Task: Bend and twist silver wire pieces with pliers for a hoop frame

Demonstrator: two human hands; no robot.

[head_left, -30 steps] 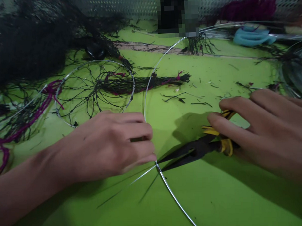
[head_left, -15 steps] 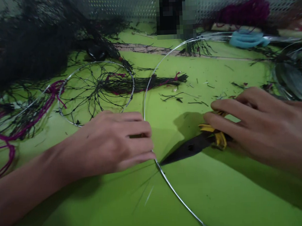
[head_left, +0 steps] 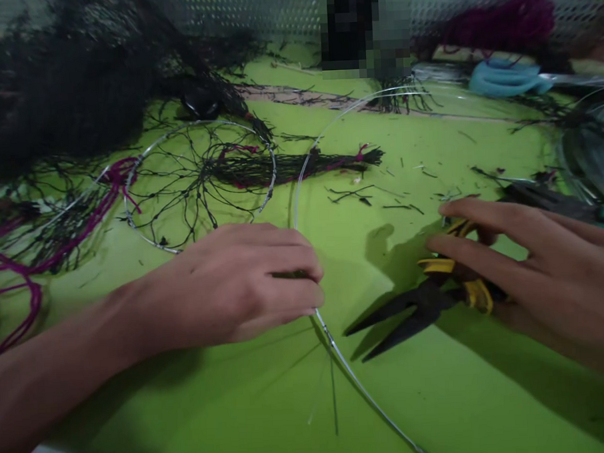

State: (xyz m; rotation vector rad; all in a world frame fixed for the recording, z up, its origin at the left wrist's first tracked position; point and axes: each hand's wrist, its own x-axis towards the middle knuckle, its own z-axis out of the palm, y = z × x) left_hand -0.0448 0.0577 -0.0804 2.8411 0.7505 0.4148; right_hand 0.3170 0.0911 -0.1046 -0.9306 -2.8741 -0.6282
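Observation:
My left hand (head_left: 257, 282) is closed, pinching a curved silver wire (head_left: 363, 385) that runs from the far side of the table down to the lower edge of the view. A small wrap with thin wire ends sticking out sits on it just below my fingertips. My right hand (head_left: 548, 256) grips needle-nose pliers (head_left: 425, 298) with yellow and black handles. Their dark jaws are spread apart, a short way right of the wire and not touching it. Beyond my left hand lies a wire ring (head_left: 274, 162) with dark netting (head_left: 259, 169) tied to it.
A heap of dark netting (head_left: 61, 97) fills the far left, with magenta cord (head_left: 89, 226) in front. At the back right are a light-blue plastic piece (head_left: 508, 77) and a magenta cord bundle (head_left: 508, 25). Coiled wire (head_left: 592, 154) and another tool (head_left: 546, 199) lie at right. Cord scraps litter the green tabletop (head_left: 465, 406).
The pliers' jaws have opened and drawn back rightward off the wire with my right hand. My left hand still pinches the wire, appearing slightly farther right.

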